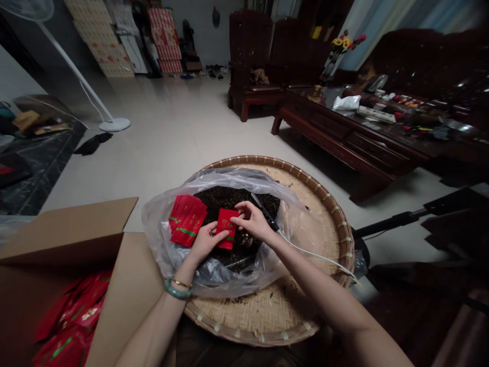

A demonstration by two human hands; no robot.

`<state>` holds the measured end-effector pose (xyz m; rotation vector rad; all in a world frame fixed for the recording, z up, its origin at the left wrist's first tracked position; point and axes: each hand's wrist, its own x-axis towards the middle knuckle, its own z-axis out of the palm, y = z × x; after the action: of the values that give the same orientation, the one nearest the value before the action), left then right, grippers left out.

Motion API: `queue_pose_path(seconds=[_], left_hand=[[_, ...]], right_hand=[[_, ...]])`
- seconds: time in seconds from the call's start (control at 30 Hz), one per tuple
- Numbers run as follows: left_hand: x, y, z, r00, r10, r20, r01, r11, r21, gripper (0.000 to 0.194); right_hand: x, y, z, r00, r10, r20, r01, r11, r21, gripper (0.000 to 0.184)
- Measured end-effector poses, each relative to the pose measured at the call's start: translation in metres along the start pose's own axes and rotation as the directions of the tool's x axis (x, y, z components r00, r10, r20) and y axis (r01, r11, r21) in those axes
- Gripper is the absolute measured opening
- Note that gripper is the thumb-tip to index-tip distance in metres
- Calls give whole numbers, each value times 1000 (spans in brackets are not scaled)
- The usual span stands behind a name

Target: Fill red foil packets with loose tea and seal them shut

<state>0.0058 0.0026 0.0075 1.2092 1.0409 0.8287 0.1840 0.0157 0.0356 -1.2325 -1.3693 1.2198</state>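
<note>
A small red packet [226, 229] with a green stripe is held between both hands over a clear plastic bag [156, 211] of dark loose tea leaves [223, 195]. My left hand [206, 240] grips its lower left edge with thumb and fingers. At its upper right edge, my right hand [252, 220] pinches it. A fanned stack of similar red packets [187, 218] lies in the bag, left of the hands. Beside my right hand, a dark stick-like tool [265, 210] with a white cord [321, 255] rests on the leaves.
The bag sits on a round woven bamboo tray [263, 318]. An open cardboard box [130, 300] at the lower left holds several red packets [78, 318]. A dark wooden table [332, 127] stands at the right, a white fan base [114, 124] at the left.
</note>
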Motion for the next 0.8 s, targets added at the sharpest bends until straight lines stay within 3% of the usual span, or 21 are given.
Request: queue_pose_path(seconds=[0.07,0.17,0.33,0.47,0.67,0.8], left_hand=[[2,-2,0,998,21,-60,-22,999,-31,57],[3,-5,-1,993,66,-98,-67,998,-9,59],[3,-9,-2,978,120,-170,-100,987,123,51],[3,-9,-2,972,146,-186,-122,984,132,48],[0,-5,-2,984,130,-118,-115,985,128,49],[-2,-3,-2,996,90,-21,-85,982,169,47]], right_hand=[[-2,1,0,998,-34,-43,35,999,19,43],[-6,1,3,994,-105,-16,104,992,-69,31],[-11,1,11,986,-169,3,164,953,-255,16],[-13,3,11,983,-183,21,180,934,-310,15],[-12,0,12,979,-203,2,198,955,-223,15],[-10,-2,11,997,-71,17,70,997,28,21]])
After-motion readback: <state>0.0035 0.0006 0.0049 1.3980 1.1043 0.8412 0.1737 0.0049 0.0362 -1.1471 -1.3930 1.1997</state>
